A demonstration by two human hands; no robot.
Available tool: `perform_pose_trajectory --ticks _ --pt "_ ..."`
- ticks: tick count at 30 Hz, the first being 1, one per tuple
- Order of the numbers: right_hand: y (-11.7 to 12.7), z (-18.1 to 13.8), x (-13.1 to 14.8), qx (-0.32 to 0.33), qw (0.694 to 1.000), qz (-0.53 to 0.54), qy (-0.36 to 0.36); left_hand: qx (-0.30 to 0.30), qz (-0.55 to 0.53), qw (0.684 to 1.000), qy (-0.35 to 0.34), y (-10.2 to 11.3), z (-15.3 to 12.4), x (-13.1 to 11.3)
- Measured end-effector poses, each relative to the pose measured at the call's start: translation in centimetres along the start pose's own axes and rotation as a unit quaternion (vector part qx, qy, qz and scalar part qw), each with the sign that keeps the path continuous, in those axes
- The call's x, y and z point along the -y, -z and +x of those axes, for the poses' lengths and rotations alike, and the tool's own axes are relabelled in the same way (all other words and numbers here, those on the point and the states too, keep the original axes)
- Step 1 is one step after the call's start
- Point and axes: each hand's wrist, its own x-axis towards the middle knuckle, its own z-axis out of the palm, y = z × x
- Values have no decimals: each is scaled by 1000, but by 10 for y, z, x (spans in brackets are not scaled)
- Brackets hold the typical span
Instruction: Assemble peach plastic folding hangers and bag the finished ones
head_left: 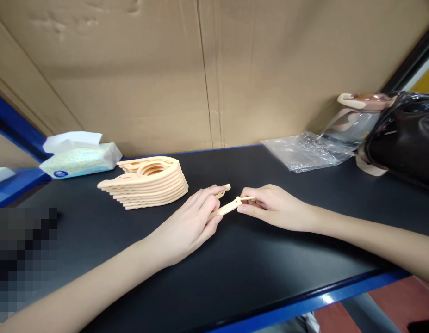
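My left hand (193, 221) and my right hand (271, 206) meet at the middle of a black tabletop (235, 268). Both grip one peach-coloured plastic hanger piece (227, 206), the left hand closed round its left part, the right hand pinching its right end. The piece is held just above the table. To the left of my left hand lies a neat stack of several folded peach plastic hangers (146, 181).
A tissue pack (78, 157) lies at the back left. A clear plastic bag (306, 150) lies at the back right, beside a clear bag holding peach parts (360, 115) and a black bag (405, 138). A cardboard wall (207, 69) stands behind; the blue table edge (304, 305) runs in front.
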Motion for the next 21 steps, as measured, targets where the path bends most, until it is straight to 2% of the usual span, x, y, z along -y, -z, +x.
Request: perform_pose_trajectory --ticks 14,21 --pt "0 1 2 9 1000 -1 5 -1 27 1000 -10 -2 -1 1" --pt "-2 1 2 23 998 -46 28 6 48 999 -18 -1 1 1"
